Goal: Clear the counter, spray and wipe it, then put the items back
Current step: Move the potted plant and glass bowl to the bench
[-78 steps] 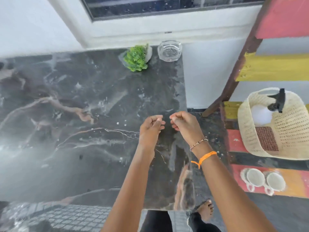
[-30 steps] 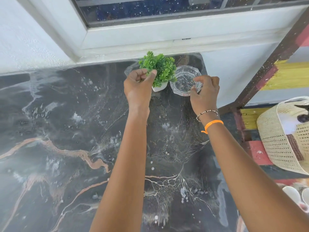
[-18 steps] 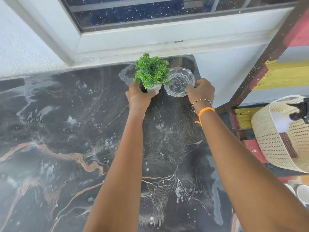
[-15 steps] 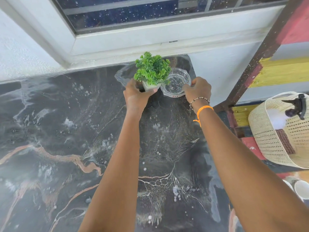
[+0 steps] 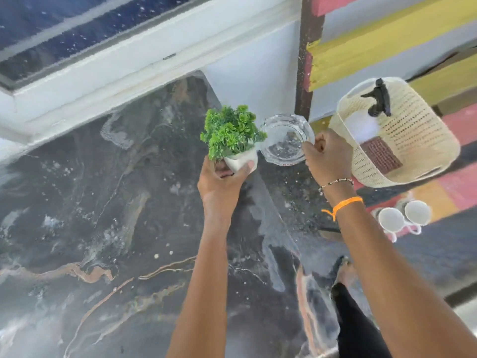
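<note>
A small green plant (image 5: 231, 133) in a white pot is lifted above the dark marble counter (image 5: 103, 215), held from below by my left hand (image 5: 222, 180). Right beside it, a clear glass ashtray (image 5: 285, 139) is raised past the counter's right edge, with my right hand (image 5: 326, 158) gripping its right rim. Both items hang in the air near the counter's far right corner. A cream woven basket (image 5: 413, 140) on the shelf to the right holds a spray bottle with a black trigger (image 5: 378, 100) and a brown cloth (image 5: 380, 156).
A white window sill (image 5: 129, 73) runs along the counter's back edge. A painted wooden shelf unit (image 5: 387, 34) stands to the right. Two white cups (image 5: 404, 218) sit on its lower board. My foot (image 5: 347, 272) shows on the floor between counter and shelf.
Both hands reached to the back corner, took hold of the plant and the ashtray, then lifted them off the counter and carried them rightward toward the shelf.
</note>
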Motion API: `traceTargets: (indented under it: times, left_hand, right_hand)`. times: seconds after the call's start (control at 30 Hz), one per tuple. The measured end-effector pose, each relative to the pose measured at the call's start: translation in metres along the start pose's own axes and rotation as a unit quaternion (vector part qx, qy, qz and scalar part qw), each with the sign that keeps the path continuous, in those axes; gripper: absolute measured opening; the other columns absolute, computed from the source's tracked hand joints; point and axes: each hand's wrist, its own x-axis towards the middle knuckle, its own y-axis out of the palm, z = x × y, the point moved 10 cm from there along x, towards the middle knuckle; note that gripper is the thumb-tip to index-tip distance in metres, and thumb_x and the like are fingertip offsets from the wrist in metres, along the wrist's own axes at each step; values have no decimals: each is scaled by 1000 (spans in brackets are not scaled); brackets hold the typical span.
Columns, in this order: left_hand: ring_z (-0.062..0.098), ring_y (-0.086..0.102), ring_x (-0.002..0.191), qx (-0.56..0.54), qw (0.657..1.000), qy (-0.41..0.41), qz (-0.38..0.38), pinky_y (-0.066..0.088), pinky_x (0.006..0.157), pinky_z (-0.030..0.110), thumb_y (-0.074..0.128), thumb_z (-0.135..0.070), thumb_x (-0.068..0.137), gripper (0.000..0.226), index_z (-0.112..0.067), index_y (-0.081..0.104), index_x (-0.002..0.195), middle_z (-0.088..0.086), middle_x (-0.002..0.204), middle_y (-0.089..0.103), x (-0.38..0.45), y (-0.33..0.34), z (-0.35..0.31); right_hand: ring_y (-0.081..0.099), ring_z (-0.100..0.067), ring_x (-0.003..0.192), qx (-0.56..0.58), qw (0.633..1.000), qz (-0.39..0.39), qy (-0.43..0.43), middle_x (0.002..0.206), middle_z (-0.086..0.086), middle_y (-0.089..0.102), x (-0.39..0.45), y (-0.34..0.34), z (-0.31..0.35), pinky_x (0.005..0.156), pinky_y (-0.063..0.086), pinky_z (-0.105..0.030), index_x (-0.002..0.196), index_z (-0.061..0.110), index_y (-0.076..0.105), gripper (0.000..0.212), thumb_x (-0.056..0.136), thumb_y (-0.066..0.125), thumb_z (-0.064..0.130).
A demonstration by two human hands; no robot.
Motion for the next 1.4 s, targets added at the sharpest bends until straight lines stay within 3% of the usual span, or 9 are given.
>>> traceTargets:
  times: [0.17,0.33,0.6,0.8,0.93,1.03,1.17,1.3,1.4]
  left_hand:
    - [-8,63,67,-24,998,-30,46,43,54,4,81,-34,64,34,-27,62,91,-22,74,69,-62,95,-5]
    - [13,67,89,-3,990,-77,115,50,70,21,79,-30,67,40,-25,58,101,1,96,70,-124,209,0]
    - [15,63,93,35,985,-61,158,52,81,27,73,-29,77,39,-17,59,111,4,102,67,-181,355,0]
    - [3,62,88,158,958,-107,213,55,80,26,80,-35,64,70,-22,48,125,-11,92,63,-195,435,40]
    - [-12,57,81,199,947,-68,243,41,69,3,78,-34,60,51,-29,58,107,-19,87,65,-194,480,52]
    - [4,62,93,189,945,-74,255,46,80,15,82,-25,59,59,-23,58,113,-10,101,68,-188,508,66]
    - [1,51,91,222,939,-64,256,33,75,4,84,-23,59,66,-21,55,118,-9,106,65,-181,540,74]
    - [11,56,101,217,932,-128,261,39,87,12,82,-9,63,70,-12,50,125,-5,110,61,-177,564,92]
    - [23,59,102,230,939,-134,217,32,65,6,77,-1,66,63,-6,50,123,7,110,62,-171,568,96]
  right_hand:
    - [36,-20,53,-9,999,-37,19,52,2,40,-2,-95,-76,55,18,-27,70,10,50,15,74,58,22]
    - [38,-21,51,-36,994,-60,87,50,2,41,8,-185,-178,51,15,-29,71,6,52,11,76,61,10]
    - [45,-25,59,-74,979,-96,166,59,-5,51,33,-273,-316,53,19,-26,83,2,58,11,78,61,11]
    - [61,-35,71,-53,962,-89,252,68,-15,61,43,-283,-414,68,44,-36,84,9,51,9,81,57,15]
    - [65,-34,68,-28,945,-103,309,56,3,46,50,-272,-463,64,43,-36,84,14,45,9,82,54,16]
    - [66,-37,64,17,928,-120,351,58,7,42,51,-260,-492,53,48,-37,75,19,38,18,83,54,18]
    - [65,-27,55,52,908,-141,390,59,6,43,56,-252,-512,38,39,-19,72,23,31,23,84,50,17]
    - [59,-13,38,114,890,-143,417,67,1,47,60,-239,-528,46,52,-32,89,11,31,17,85,47,13]
    - [57,-8,34,140,881,-142,429,66,3,46,62,-231,-536,55,58,-37,91,12,30,17,86,46,9]
